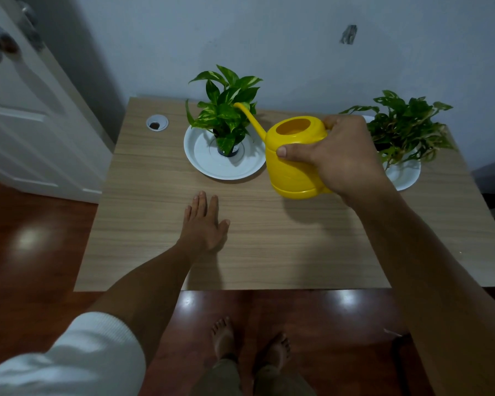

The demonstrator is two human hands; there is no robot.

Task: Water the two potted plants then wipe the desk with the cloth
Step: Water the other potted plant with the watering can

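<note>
Desk (155,224): two plants, one watering can (295,158).

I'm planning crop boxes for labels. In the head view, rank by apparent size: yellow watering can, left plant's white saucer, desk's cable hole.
1. Left plant's white saucer and yellow watering can: too alike, can nearer and part-hidden.
2. Cable hole, clearly smallest.
</note>
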